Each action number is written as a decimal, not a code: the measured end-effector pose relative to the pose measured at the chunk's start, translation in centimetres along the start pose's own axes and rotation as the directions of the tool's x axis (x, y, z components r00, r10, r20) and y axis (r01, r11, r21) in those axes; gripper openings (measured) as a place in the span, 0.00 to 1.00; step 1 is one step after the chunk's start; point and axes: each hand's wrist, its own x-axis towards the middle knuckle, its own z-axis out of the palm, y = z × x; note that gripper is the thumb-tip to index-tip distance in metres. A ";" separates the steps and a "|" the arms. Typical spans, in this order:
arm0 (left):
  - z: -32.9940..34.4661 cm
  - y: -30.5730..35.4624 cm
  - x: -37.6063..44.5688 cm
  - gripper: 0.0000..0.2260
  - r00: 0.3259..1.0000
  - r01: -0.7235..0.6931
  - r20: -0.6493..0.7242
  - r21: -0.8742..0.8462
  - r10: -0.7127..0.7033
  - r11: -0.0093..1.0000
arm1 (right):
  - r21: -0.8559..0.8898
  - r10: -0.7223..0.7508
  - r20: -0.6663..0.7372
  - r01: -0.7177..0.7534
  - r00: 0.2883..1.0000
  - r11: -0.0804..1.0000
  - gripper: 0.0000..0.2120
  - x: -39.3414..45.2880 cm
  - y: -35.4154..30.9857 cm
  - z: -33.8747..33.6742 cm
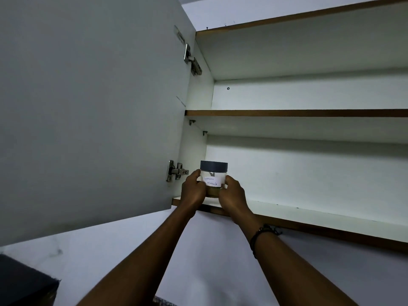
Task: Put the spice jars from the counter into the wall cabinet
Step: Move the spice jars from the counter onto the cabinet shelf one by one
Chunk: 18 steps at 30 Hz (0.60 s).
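A clear spice jar (213,173) with a dark lid and a white label reading "Garam Masala" stands upright at the left front of the wall cabinet's bottom shelf (309,212). Brownish powder fills its lower part. My left hand (194,191) wraps its left side and my right hand (233,195) its right side, both raised from below. The jar's base is hidden by my fingers, so whether it rests on the shelf cannot be told. The counter is out of sight.
The cabinet door (88,107) hangs open to the left on two metal hinges (175,173). A middle shelf (298,113) and the cabinet top lie above, with no items on the shelves. A dark object (24,283) sits at the lower left.
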 end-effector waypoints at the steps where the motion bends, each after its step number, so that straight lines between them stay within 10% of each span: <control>1: 0.0 -0.4 0.6 0.24 1.000 0.006 -0.002 0.008 -0.006 1.000 | 0.000 -0.006 0.037 0.006 0.999 1.000 0.15 0.5 0.1 0.3; 18: -0.4 -4.4 7.1 0.14 0.985 0.067 0.127 0.322 -0.113 0.945 | -0.082 0.095 0.325 -0.072 0.941 0.994 0.14 5.5 1.5 3.9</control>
